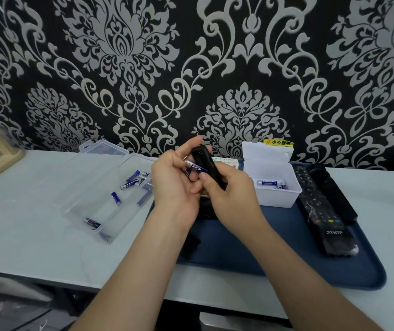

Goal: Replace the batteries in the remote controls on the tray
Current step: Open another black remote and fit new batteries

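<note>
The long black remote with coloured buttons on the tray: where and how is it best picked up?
Pinch the long remote across its narrow width at the near end, coming from above. It lies flat, and farther back the white box and another remote crowd its sides.

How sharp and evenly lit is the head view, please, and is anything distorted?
Head view: wide-angle bending bows the table edge; light soft and even, shadows faint; print on the held battery is sharp; glare whitens the long remote at its near end.
</note>
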A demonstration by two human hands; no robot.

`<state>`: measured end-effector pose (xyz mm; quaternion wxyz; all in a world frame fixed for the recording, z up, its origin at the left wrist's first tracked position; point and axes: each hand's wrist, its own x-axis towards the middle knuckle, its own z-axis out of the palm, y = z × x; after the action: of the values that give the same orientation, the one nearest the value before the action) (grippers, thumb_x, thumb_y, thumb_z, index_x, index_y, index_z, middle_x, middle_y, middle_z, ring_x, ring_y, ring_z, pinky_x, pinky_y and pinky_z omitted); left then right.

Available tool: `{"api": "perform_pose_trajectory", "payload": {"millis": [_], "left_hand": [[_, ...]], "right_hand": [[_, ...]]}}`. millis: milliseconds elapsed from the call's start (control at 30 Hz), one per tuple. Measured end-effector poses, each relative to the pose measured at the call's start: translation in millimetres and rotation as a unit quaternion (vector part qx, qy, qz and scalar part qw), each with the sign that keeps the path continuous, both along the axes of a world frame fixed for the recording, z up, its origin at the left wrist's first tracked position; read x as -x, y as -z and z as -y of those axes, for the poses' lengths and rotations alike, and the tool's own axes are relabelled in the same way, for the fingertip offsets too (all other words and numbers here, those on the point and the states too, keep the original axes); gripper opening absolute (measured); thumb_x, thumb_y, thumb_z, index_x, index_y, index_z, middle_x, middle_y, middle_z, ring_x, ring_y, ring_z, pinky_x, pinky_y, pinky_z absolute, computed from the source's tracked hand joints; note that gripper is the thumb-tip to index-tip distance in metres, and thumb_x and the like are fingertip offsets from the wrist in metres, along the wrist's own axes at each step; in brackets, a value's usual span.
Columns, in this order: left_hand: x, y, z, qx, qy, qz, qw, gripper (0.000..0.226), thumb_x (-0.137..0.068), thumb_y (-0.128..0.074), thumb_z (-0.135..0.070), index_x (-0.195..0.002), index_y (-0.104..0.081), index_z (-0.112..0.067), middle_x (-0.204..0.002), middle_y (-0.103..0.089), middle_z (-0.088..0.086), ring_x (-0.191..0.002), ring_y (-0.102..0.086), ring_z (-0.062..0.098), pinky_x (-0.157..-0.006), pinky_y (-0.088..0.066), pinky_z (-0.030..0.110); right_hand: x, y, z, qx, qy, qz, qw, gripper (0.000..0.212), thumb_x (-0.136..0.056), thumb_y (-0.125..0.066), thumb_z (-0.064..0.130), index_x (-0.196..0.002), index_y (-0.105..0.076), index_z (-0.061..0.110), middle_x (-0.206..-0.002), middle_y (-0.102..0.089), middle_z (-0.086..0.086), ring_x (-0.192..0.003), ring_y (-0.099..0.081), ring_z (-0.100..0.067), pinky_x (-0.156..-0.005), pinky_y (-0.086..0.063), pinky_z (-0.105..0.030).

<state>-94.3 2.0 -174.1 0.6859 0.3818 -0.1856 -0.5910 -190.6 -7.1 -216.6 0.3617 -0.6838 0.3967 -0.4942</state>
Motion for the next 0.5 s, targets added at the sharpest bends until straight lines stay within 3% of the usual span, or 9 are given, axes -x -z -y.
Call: {"api": "perform_pose_trajectory", "payload": {"millis": [67, 167, 267, 333, 400, 433, 500], "left_hand": [[1, 3, 1, 0.004, -0.001, 0.011, 1.000, 0.048, -0.076, -0.032, -0.011, -0.108, -0.068, -0.005, -0.097, -0.063, 0.017, -0.049, -0.024, 0.010, -0.036, -0.024, 0.017], [6, 7, 5, 0.008, 0.019, 0.040, 0.999, 0.036, -0.091, -0.038, -0.016, -0.116, -0.063, -0.012, -0.110, -0.058, 0.011, -0.048, -0.028, 0.009, -0.037, -0.031, 0.016], [13, 11, 9, 0.010, 0.011, 0.112, 0.994, 0.026, -0.100, -0.042, -0.015, -0.118, -0.061, -0.011, -0.106, -0.072, 0.012, -0.050, -0.051, 0.006, -0.041, -0.039, 0.015], [18, 14, 10, 0.003, 0.002, 0.136, 0.991, 0.026, -0.101, -0.041, -0.016, -0.115, -0.063, -0.008, -0.101, -0.074, 0.008, -0.066, -0.065, 0.010, -0.051, -0.048, 0.018], [22, 14, 13, -0.010, -0.010, 0.117, 0.993, 0.027, -0.100, -0.041, -0.015, -0.113, -0.064, -0.006, -0.094, -0.073, 0.006, -0.060, -0.062, 0.010, -0.047, -0.046, 0.019], [22, 13, 15, -0.014, -0.024, 0.089, 0.996, 0.025, -0.100, -0.041, -0.013, -0.109, -0.064, -0.006, -0.086, -0.071, 0.007, -0.049, -0.053, 0.008, -0.040, -0.040, 0.016], [21, 8, 21, -0.001, -0.051, 0.033, 0.998, 0.020, -0.100, -0.041, -0.011, -0.100, -0.061, -0.008, -0.073, -0.064, 0.007, -0.045, -0.039, 0.008, -0.036, -0.033, 0.015]], "right_hand": [[-3, -1, 0, -0.021, 0.017, 0.015, 1.000, 0.021, -0.096, -0.055, 0.008, -0.084, -0.068, 0.020, -0.067, -0.071, 0.010, -0.075, -0.070, -0.007, -0.084, -0.057, -0.042], [-3, -3, 0, -0.043, 0.058, 0.008, 0.997, 0.022, -0.096, -0.056, 0.012, -0.080, -0.066, 0.023, -0.064, -0.070, 0.010, -0.068, -0.067, -0.004, -0.078, -0.058, -0.035], [0, -7, -1, -0.030, 0.091, -0.053, 0.994, 0.022, -0.096, -0.057, 0.019, -0.076, -0.065, 0.023, -0.065, -0.065, 0.012, -0.067, -0.061, -0.004, -0.066, -0.049, -0.025], [3, -7, 0, -0.037, 0.098, -0.080, 0.991, 0.020, -0.097, -0.056, 0.023, -0.078, -0.065, 0.021, -0.069, -0.065, 0.010, -0.068, -0.059, -0.007, -0.065, -0.047, -0.028], [7, -7, 1, -0.060, 0.091, -0.071, 0.991, 0.019, -0.097, -0.055, 0.022, -0.084, -0.068, 0.019, -0.074, -0.069, 0.005, -0.073, -0.065, -0.015, -0.071, -0.054, -0.037], [9, -8, 0, -0.072, 0.085, -0.044, 0.993, 0.020, -0.097, -0.053, 0.021, -0.085, -0.068, 0.020, -0.075, -0.071, 0.003, -0.074, -0.067, -0.018, -0.074, -0.057, -0.042], [16, -13, 0, -0.073, 0.101, 0.003, 0.992, 0.020, -0.097, -0.051, 0.022, -0.086, -0.068, 0.020, -0.077, -0.073, -0.001, -0.073, -0.070, -0.020, -0.072, -0.058, -0.046]]}}
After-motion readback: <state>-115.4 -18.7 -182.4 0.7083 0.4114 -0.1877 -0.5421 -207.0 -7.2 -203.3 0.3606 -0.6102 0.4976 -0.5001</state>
